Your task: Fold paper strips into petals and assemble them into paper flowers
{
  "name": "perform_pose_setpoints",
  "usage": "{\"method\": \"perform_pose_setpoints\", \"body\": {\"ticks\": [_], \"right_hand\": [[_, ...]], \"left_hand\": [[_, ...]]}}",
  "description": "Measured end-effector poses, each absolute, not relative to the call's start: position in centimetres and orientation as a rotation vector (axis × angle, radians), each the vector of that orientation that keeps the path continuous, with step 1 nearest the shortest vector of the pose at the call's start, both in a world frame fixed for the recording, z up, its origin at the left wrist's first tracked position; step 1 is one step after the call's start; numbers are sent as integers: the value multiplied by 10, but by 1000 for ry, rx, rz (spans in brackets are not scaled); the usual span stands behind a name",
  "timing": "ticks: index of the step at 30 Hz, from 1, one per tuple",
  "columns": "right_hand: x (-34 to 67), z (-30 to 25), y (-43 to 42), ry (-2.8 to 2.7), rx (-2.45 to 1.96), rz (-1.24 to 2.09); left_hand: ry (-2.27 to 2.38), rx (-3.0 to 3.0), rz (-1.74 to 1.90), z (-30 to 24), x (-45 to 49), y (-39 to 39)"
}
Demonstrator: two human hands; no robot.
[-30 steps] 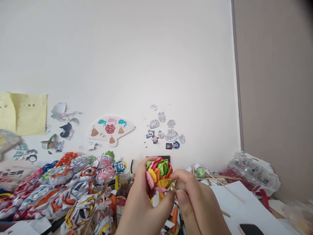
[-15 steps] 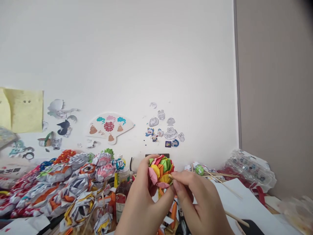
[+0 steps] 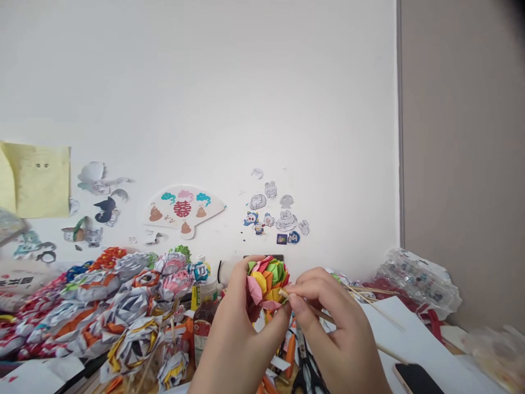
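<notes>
My left hand (image 3: 250, 328) is closed around a folded paper flower (image 3: 268, 282) with pink, yellow, orange, green and red petals. Its thumb presses the flower's lower side, and the fingers wrap the far left side, partly hidden. Between the thumb and fingers of my right hand (image 3: 334, 323) is a thin wooden stick (image 3: 388, 352). The stick's near-left tip touches or lies very close to a yellow petal at the flower's right side. Past my right hand, the stick comes out toward the lower right.
Many paper flowers (image 3: 135, 301) are heaped at left. A dark bottle (image 3: 202, 323) stands beside my left hand. Black scissors (image 3: 307, 369) and orange scraps lie below. White paper (image 3: 396, 317), a phone (image 3: 416, 377) and clear plastic packaging (image 3: 418, 282) are at right.
My right hand has shifted its grip: its fingers are raised and more bent, and more of the stick shows between them. The flower stays in my left hand. The view has moved slightly.
</notes>
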State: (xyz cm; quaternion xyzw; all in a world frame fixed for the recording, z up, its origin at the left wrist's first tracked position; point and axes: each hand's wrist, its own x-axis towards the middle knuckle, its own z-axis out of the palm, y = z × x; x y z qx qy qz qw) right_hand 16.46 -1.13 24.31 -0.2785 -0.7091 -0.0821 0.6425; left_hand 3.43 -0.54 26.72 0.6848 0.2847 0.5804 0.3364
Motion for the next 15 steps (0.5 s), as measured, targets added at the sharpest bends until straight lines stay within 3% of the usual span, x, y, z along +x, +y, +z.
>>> {"method": "perform_pose_setpoints", "body": {"ticks": [9,15], "right_hand": [[167,244,-11,-1584,-621,119],[166,245,-11,-1582,-616,1]], "left_hand": [[713,1833,1419,267,31,-2],[734,1765,1419,270,33,-7]]}}
